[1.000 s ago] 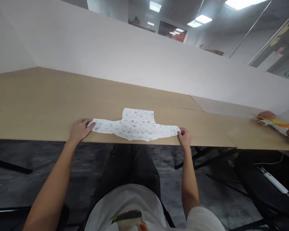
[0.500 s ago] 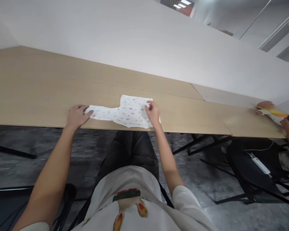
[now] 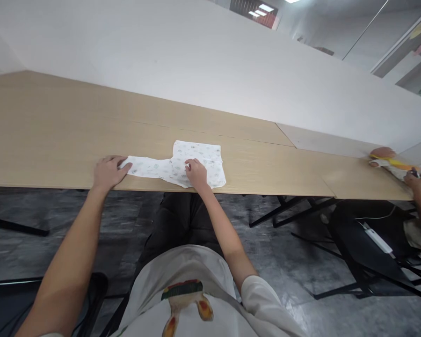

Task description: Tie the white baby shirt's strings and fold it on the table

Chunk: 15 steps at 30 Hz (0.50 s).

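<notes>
A white garment [image 3: 210,159] with small scattered prints lies flat along the table's near edge. Its narrow part runs out to the left, and the wide, squarish part is on the right. My left hand [image 3: 108,172] rests flat at the narrow end, fingers stretched on the tabletop and thumb on the cloth's tip. On the middle of the wide part sits my right hand [image 3: 197,175]. Its fingers are curled in, and the cloth around them lies flat rather than bunched.
The long wooden table [image 3: 73,121] runs along a white wall [image 3: 182,56]. At the far right, another person's hand [image 3: 417,180] holds a dark object beside a doll-like figure [image 3: 389,157]. A black chair [image 3: 358,234] with a white power strip [image 3: 379,239] stands below.
My right hand has moved left from the garment's right edge to the middle of its wide part. The left hand stays at the narrow end. The view has shifted slightly.
</notes>
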### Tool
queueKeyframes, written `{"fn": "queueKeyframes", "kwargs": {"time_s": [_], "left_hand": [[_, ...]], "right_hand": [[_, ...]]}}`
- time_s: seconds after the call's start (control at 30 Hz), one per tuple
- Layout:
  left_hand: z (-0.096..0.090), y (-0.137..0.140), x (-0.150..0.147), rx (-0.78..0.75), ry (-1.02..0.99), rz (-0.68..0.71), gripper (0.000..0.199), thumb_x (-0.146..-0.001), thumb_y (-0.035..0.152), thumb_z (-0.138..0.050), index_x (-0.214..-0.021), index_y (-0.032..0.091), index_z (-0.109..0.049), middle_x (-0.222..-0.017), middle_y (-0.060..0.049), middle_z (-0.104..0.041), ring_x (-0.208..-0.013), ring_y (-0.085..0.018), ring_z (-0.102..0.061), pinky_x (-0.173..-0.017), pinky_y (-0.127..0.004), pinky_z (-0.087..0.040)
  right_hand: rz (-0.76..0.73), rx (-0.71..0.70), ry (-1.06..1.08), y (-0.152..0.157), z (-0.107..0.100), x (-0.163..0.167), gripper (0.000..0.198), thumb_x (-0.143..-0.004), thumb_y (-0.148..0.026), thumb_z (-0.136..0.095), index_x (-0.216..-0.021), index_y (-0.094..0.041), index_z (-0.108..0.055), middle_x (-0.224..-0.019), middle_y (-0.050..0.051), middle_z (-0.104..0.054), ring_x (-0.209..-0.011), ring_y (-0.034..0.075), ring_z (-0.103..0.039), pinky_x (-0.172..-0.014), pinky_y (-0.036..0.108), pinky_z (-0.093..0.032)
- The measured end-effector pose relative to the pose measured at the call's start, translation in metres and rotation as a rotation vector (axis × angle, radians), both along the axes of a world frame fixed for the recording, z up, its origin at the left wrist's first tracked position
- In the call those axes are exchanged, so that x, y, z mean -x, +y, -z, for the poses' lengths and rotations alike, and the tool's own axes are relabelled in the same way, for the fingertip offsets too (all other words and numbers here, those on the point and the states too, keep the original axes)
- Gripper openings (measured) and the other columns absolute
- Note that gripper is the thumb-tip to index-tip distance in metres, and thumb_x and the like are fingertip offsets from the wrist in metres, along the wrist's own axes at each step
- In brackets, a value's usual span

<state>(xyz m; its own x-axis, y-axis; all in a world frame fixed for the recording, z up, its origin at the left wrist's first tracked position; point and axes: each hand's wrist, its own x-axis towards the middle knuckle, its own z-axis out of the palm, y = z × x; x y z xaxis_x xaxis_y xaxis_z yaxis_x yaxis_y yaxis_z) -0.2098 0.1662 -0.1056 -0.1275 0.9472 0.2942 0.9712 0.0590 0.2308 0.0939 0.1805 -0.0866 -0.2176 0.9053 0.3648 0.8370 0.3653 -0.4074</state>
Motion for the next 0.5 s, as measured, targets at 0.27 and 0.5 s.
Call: {"fn": "queueKeyframes", "kwargs": {"time_s": [0.27, 0.5], "left_hand": [[-0.002, 0.0, 0.0, 0.014, -0.013, -0.035, 0.055, -0.087, 0.049, -0.041, -0.122, 0.009, -0.059, -0.121, -0.015, -0.059, -0.11, -0.028, -0.049, -0.099, -0.037, -0.034], [-0.01, -0.003, -0.007, 0.092, -0.058, -0.059, 0.056, -0.087, 0.048, -0.043, -0.116, 0.003, -0.059, -0.123, -0.02, -0.057, -0.113, -0.031, -0.048, -0.101, -0.045, -0.033]], "right_hand": [[-0.105, -0.23, 0.043, -0.06, 0.019, 0.001, 0.017, -0.095, -0.021, -0.046, -0.101, -0.017, -0.062, -0.096, 0.008, -0.069, -0.095, 0.018, -0.062, -0.099, 0.035, -0.041], [-0.447, -0.018, -0.034, -0.148, 0.114, -0.002, 0.023, -0.091, -0.021, -0.045, -0.094, -0.022, -0.068, -0.076, 0.005, -0.07, -0.073, 0.017, -0.066, -0.082, 0.03, -0.051]]}}
